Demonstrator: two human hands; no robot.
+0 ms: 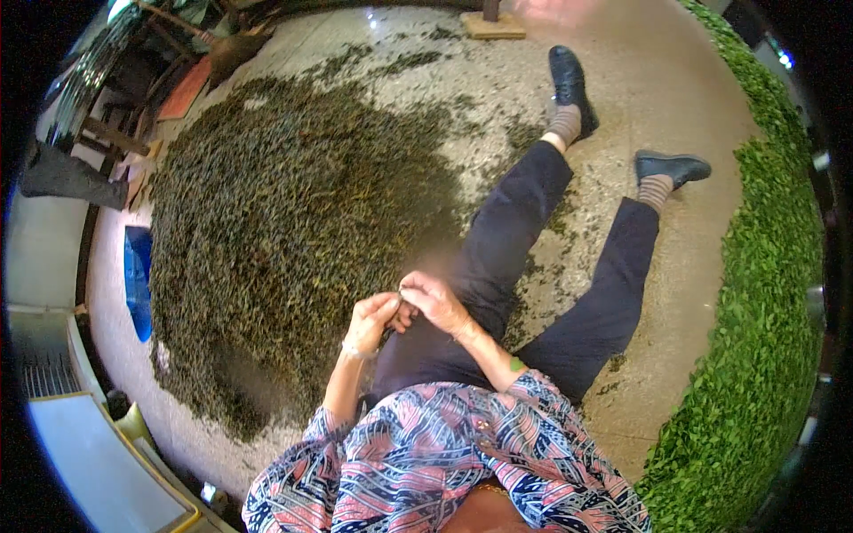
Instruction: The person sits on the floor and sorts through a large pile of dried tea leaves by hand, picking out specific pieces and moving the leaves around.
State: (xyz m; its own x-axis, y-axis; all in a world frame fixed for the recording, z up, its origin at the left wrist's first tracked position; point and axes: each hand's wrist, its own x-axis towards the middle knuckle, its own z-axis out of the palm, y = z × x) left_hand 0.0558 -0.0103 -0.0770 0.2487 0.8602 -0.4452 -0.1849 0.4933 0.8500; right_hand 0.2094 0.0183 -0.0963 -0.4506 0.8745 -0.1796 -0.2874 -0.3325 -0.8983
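Observation:
My left hand [371,322] and my right hand [433,302] meet above my lap, fingertips pinched close together. Whatever lies between them is too small to name; a tiny dark bit may show at the fingertips. Right beside them on the floor spreads a large heap of dark, dried, curled leaves [293,195], greenish brown in colour. My legs stretch out along its right side in dark trousers [511,231].
Loose leaf bits lie scattered over the pale floor [684,80]. Along the right runs a long bed of fresh green leaves [764,293]. A blue object [138,282] stands left of the heap. A broom [235,58] and wooden pieces lie at the upper left.

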